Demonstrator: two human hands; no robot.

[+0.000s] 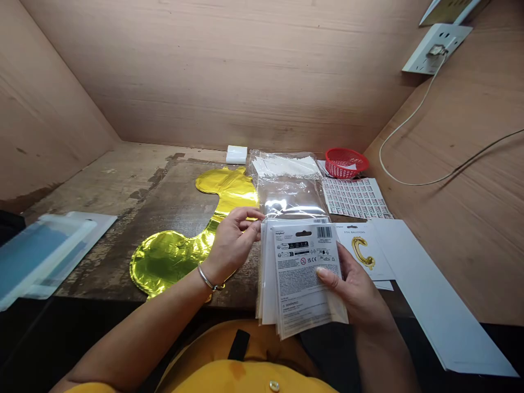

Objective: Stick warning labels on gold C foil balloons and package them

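My right hand (pixel 356 286) grips a stack of white packaging cards (pixel 309 284), thumb on the front and fingers behind. The top card shows small printed text, a barcode and a dark hang slot. Clear plastic sleeves (pixel 290 204) extend beyond the cards' far end. With thumb and index finger together, my left hand (pixel 237 237) pinches the left edge of the clear plastic near the cards' upper corner. Beneath and beyond my left forearm lies a flat gold foil balloon (pixel 167 262), curved in shape and partly covered by that hand.
At the back right stands a red basket (pixel 346 162), with a sticker sheet (pixel 356 197) before it. A foil balloon card (pixel 362 251) and long white sheets (pixel 442 305) lie right. Blue-and-clear plastic sheets (pixel 49 256) lie left. A cable (pixel 393 136) hangs from the wall socket (pixel 436 49).
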